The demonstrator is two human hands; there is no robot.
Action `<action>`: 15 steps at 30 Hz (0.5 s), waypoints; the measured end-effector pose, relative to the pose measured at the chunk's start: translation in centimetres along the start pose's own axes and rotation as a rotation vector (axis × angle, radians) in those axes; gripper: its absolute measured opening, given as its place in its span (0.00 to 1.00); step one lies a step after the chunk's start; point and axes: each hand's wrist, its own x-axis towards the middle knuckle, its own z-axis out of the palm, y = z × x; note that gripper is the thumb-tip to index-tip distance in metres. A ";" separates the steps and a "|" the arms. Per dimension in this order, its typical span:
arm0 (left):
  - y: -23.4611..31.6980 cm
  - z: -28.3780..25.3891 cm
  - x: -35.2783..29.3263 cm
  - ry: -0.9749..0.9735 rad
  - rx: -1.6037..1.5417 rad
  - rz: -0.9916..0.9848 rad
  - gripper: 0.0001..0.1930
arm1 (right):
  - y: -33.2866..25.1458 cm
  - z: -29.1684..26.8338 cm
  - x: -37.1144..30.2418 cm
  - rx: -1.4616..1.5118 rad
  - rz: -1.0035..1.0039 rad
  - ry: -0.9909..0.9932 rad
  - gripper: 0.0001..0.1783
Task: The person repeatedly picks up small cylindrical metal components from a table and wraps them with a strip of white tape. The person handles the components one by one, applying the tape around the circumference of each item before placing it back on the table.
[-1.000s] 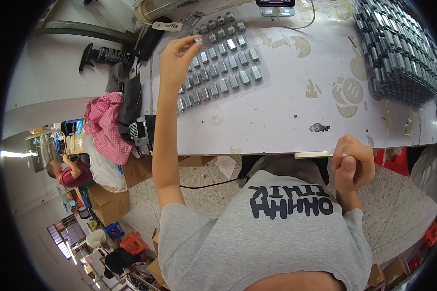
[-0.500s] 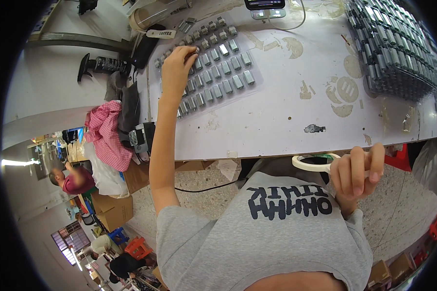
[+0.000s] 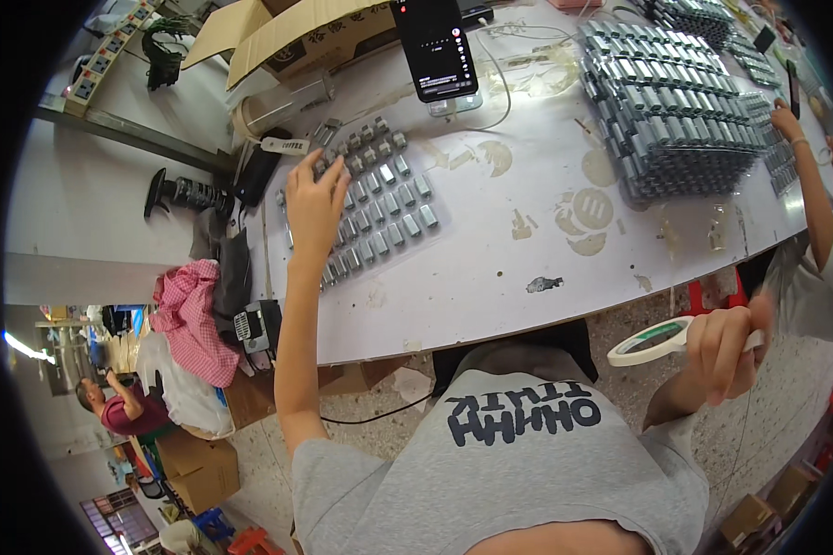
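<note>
My left hand point(image 3: 315, 205) reaches over a clear plastic tray point(image 3: 400, 239) holding rows of small silver metal blocks point(image 3: 377, 212). Its fingers are stretched forward and a little apart, with their tips at the far rows, where smaller metal pieces point(image 3: 384, 148) stand upright. Whether the fingertips touch a piece is too small to tell. My right hand point(image 3: 724, 347) is raised beyond the table's near edge, its fingers closed round a roll of white tape point(image 3: 652, 343) with a green inner core.
Stacked trays of metal parts point(image 3: 662, 111) rise at the right, and another person's arm point(image 3: 810, 176) reaches in beyond them. A lit phone point(image 3: 438, 51) stands at the back, near a cardboard box point(image 3: 315, 37). A spray bottle point(image 3: 194, 196) and a pink checked cloth point(image 3: 197, 319) are at the left.
The view has shifted, bringing the box and the other person's arm in. My left fingers, bunched at a small piece before, now spread over the far rows. The tape stays in my right hand.
</note>
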 end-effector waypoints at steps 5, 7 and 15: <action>4.6 -2.0 6.9 -0.012 -0.325 0.172 0.11 | -1.4 0.4 3.9 -0.011 0.243 -0.218 0.21; 7.0 -0.8 9.5 -0.017 -0.415 0.310 0.10 | -0.3 0.9 4.9 0.104 0.168 -0.193 0.13; 5.1 6.0 12.6 0.070 -0.267 0.268 0.29 | 2.1 -1.2 5.5 0.236 0.030 0.053 0.06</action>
